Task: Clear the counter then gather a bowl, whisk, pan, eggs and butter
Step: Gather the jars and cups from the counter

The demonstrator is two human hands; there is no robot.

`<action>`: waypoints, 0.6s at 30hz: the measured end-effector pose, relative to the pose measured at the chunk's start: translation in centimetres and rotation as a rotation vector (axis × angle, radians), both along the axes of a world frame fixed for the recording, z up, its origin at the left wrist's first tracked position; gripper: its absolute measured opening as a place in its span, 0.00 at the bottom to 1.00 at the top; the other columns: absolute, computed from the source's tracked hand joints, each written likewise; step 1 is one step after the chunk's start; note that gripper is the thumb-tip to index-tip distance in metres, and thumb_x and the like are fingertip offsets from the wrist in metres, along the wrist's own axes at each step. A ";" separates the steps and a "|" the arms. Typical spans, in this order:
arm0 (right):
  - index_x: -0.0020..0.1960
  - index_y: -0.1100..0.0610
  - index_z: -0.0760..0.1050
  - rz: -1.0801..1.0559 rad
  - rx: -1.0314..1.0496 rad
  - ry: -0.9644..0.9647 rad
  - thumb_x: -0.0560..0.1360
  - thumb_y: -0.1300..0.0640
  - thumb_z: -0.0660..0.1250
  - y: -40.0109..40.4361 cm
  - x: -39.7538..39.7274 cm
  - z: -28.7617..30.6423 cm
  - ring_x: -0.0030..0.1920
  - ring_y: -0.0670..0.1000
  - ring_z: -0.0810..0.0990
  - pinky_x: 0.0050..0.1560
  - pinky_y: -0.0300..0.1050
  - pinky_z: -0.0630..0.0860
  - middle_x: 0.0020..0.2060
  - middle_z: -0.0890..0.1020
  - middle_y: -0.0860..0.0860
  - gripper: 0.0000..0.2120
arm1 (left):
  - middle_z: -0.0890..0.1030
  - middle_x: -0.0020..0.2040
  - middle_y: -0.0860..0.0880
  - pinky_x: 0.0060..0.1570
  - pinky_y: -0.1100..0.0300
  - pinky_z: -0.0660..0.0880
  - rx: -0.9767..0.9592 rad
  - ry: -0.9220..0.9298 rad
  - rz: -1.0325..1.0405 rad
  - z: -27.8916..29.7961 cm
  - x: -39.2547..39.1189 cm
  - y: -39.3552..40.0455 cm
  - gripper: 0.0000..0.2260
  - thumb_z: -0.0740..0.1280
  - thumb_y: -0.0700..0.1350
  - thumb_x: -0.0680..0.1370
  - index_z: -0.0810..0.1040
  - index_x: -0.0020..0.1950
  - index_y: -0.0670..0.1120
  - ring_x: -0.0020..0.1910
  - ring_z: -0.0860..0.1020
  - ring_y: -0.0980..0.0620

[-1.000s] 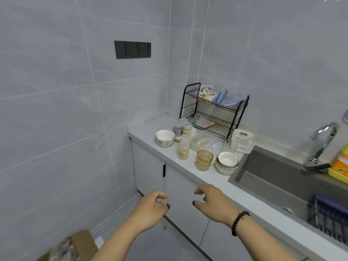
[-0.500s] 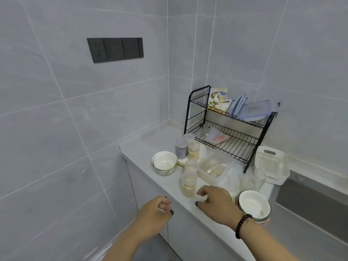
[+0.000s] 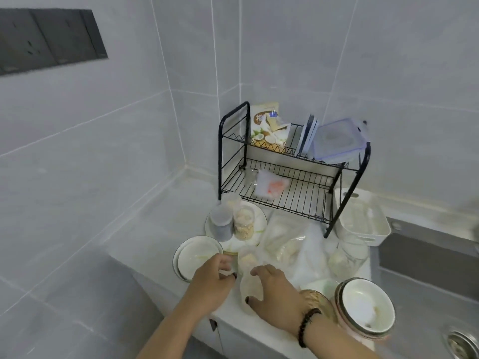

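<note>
The white counter (image 3: pixel 155 224) is crowded at its corner. A white bowl (image 3: pixel 194 257) sits by the front edge on the left. My left hand (image 3: pixel 211 283) hovers over that bowl's right rim, fingers loosely curled and holding nothing. Just right of it stands a clear plastic jar (image 3: pixel 247 275) with pale grains inside. My right hand (image 3: pixel 274 294) has its thumb and fingers spread on either side of the jar; the blur hides whether it touches. No whisk, pan, eggs or butter show.
An amber glass (image 3: pixel 320 301) and stacked bowls (image 3: pixel 365 307) stand by my right wrist. Behind are a plate (image 3: pixel 259 224) bearing two jars, plastic bags (image 3: pixel 293 244), a black dish rack (image 3: pixel 293 177), a white basket (image 3: pixel 363 218) and the sink (image 3: pixel 427 255).
I have stepped closer to the counter. Both hands moved forward: the right from the amber glass toward the grain jar, the left to beside the white bowl.
</note>
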State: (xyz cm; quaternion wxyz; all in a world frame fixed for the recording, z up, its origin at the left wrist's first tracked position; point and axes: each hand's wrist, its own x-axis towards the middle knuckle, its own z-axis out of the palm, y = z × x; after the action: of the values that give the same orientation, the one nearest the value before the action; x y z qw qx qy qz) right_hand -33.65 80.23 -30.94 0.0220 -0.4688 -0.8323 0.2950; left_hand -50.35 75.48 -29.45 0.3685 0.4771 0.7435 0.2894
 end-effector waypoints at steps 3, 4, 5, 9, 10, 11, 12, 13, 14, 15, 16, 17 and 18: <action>0.71 0.51 0.62 -0.059 0.033 -0.055 0.74 0.47 0.63 -0.1 -1.7 -0.8 0.65 0.51 0.66 0.60 0.44 0.71 0.66 0.65 0.48 0.28 | 0.73 0.59 0.58 0.52 0.64 0.74 0.016 0.050 -0.173 -0.7 -1.5 3.6 0.19 0.65 0.45 0.77 0.68 0.67 0.54 0.54 0.75 0.61; 0.71 0.51 0.61 -0.090 0.038 -0.059 0.74 0.47 0.63 -0.1 -2.1 -0.9 0.65 0.51 0.66 0.59 0.44 0.71 0.66 0.64 0.47 0.28 | 0.71 0.61 0.57 0.56 0.61 0.73 0.017 0.088 -0.244 -1.1 -1.8 4.7 0.20 0.65 0.45 0.77 0.66 0.68 0.53 0.56 0.74 0.59; 0.72 0.50 0.61 -0.130 0.039 -0.063 0.73 0.47 0.64 -0.1 -2.4 -1.1 0.65 0.51 0.66 0.58 0.43 0.72 0.65 0.64 0.47 0.29 | 0.70 0.62 0.55 0.59 0.58 0.73 0.016 0.128 -0.325 -1.4 -2.0 5.7 0.22 0.65 0.45 0.77 0.65 0.70 0.53 0.59 0.74 0.57; 0.72 0.45 0.57 -0.245 0.016 -0.087 0.71 0.46 0.65 -1.1 -2.6 -2.2 0.65 0.51 0.68 0.49 0.42 0.72 0.65 0.63 0.46 0.33 | 0.65 0.68 0.53 0.63 0.55 0.70 0.007 0.286 -0.572 -2.5 -2.0 8.4 0.24 0.63 0.46 0.78 0.62 0.73 0.55 0.66 0.69 0.53; 0.72 0.43 0.55 -0.267 0.014 -0.087 0.70 0.46 0.65 -1.4 -2.6 -2.4 0.64 0.50 0.69 0.47 0.41 0.71 0.65 0.63 0.46 0.34 | 0.64 0.69 0.53 0.64 0.55 0.69 0.010 0.325 -0.608 -2.7 -2.0 8.8 0.24 0.62 0.47 0.78 0.61 0.73 0.55 0.67 0.68 0.52; 0.72 0.42 0.54 -0.301 0.010 -0.089 0.70 0.46 0.66 -1.7 -2.6 -2.6 0.63 0.51 0.71 0.45 0.41 0.70 0.65 0.63 0.45 0.34 | 0.64 0.70 0.53 0.65 0.56 0.69 0.011 0.354 -0.649 -3.0 -1.8 9.2 0.24 0.62 0.47 0.78 0.61 0.74 0.54 0.68 0.67 0.51; 0.72 0.41 0.53 -0.328 0.012 -0.089 0.70 0.47 0.66 -2.0 -2.7 -2.7 0.62 0.51 0.71 0.43 0.41 0.68 0.65 0.63 0.45 0.35 | 0.64 0.70 0.52 0.65 0.56 0.68 0.010 0.372 -0.680 -3.3 -1.7 9.5 0.24 0.61 0.48 0.79 0.60 0.74 0.54 0.68 0.66 0.50; 0.72 0.41 0.53 -0.356 0.014 -0.081 0.70 0.48 0.66 -2.3 -2.8 -2.9 0.61 0.51 0.72 0.42 0.42 0.67 0.65 0.64 0.45 0.35 | 0.64 0.70 0.52 0.66 0.56 0.67 0.001 0.376 -0.712 -3.5 -1.6 9.8 0.24 0.61 0.48 0.79 0.60 0.75 0.54 0.69 0.66 0.49; 0.72 0.41 0.53 -0.372 0.020 -0.073 0.70 0.48 0.66 -2.4 -3.0 -3.0 0.61 0.51 0.72 0.42 0.42 0.66 0.65 0.64 0.46 0.35 | 0.64 0.70 0.52 0.66 0.55 0.67 -0.015 0.365 -0.730 -3.8 -1.7 10.1 0.25 0.61 0.49 0.79 0.60 0.75 0.55 0.69 0.65 0.49; 0.72 0.41 0.54 -0.400 0.024 -0.055 0.70 0.49 0.66 -2.6 -3.2 -3.0 0.61 0.51 0.72 0.42 0.42 0.66 0.65 0.64 0.45 0.34 | 0.64 0.70 0.52 0.66 0.55 0.67 -0.033 0.349 -0.750 -4.0 -1.8 10.5 0.25 0.61 0.49 0.78 0.60 0.75 0.55 0.69 0.65 0.49; 0.71 0.41 0.55 -0.437 0.018 -0.029 0.70 0.50 0.66 -2.7 -3.5 -3.1 0.61 0.51 0.71 0.42 0.43 0.67 0.65 0.65 0.45 0.33 | 0.64 0.71 0.52 0.67 0.55 0.66 -0.053 0.337 -0.778 -4.1 -1.9 10.8 0.26 0.61 0.49 0.78 0.60 0.75 0.56 0.70 0.64 0.49; 0.70 0.41 0.56 -0.471 0.009 0.007 0.70 0.50 0.67 -2.8 -3.7 -3.1 0.61 0.51 0.71 0.43 0.42 0.67 0.64 0.65 0.45 0.32 | 0.64 0.71 0.52 0.67 0.55 0.66 -0.074 0.328 -0.806 -4.2 -2.0 11.2 0.26 0.61 0.48 0.77 0.59 0.75 0.56 0.71 0.64 0.50; 0.70 0.41 0.56 -0.502 -0.003 0.041 0.70 0.51 0.67 -2.8 -3.9 -3.2 0.61 0.50 0.71 0.43 0.42 0.67 0.64 0.65 0.45 0.32 | 0.63 0.72 0.52 0.67 0.56 0.66 -0.093 0.318 -0.839 -4.3 -2.2 11.6 0.28 0.61 0.48 0.77 0.59 0.76 0.57 0.71 0.63 0.50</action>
State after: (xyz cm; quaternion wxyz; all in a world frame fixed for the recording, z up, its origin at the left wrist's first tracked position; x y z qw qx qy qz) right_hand -37.53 77.43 -34.14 0.1108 -0.6548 -0.6886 0.2912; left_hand -52.53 87.05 -33.71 0.3562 0.7589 0.5452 0.0044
